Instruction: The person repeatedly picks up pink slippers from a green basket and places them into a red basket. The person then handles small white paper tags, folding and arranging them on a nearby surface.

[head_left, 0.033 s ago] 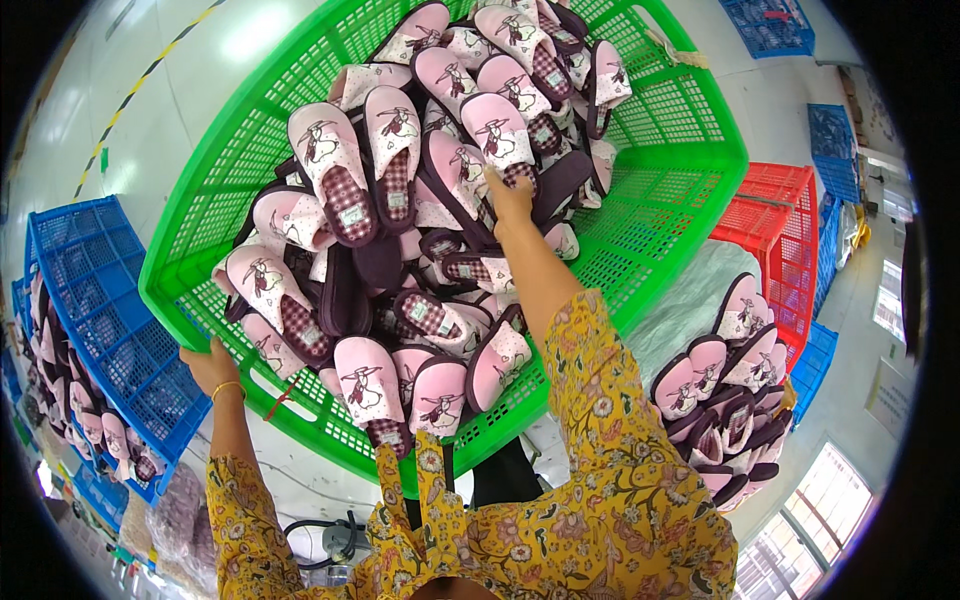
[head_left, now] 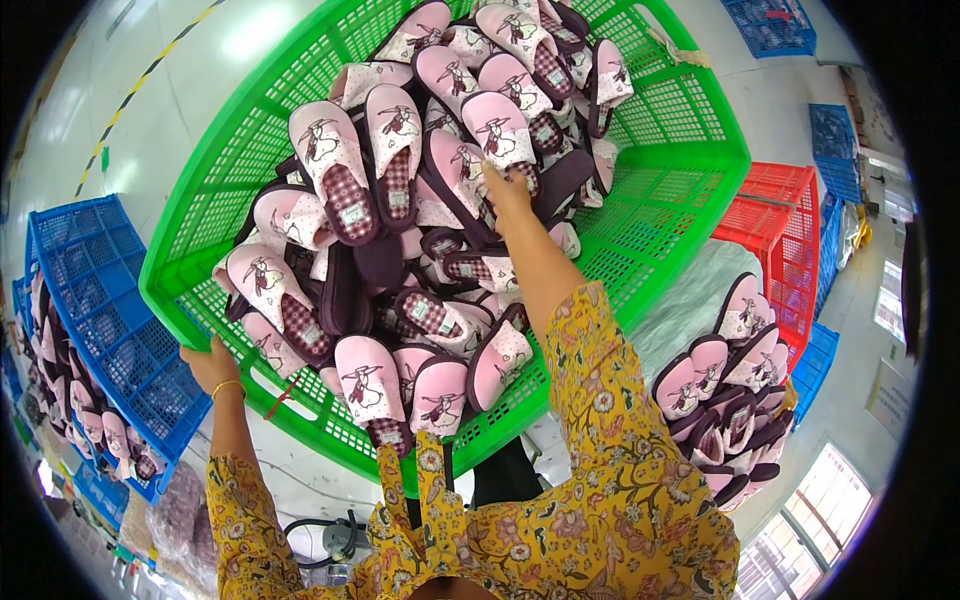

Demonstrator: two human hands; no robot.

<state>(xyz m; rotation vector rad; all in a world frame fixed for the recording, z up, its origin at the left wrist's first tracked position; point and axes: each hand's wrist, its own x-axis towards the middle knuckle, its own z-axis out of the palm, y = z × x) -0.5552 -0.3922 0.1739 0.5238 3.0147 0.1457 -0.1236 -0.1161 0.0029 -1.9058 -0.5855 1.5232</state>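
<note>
The left hand is gripping the rim of the green basket at its near left corner, fingers curling over the edge; it is probably steadying the basket while the other arm is reaching across. The right hand is reaching into the middle of the pile and touching a pink slipper at its opening. Its fingers are partly hiding there, so I cannot tell whether they are pinching the upper or only resting.

The slippers are lying loose at mixed angles, many showing their uppers, and are leaning on one another for support. To the right, outside the basket, more slippers are sitting bunched beside a pale green sheet.
</note>
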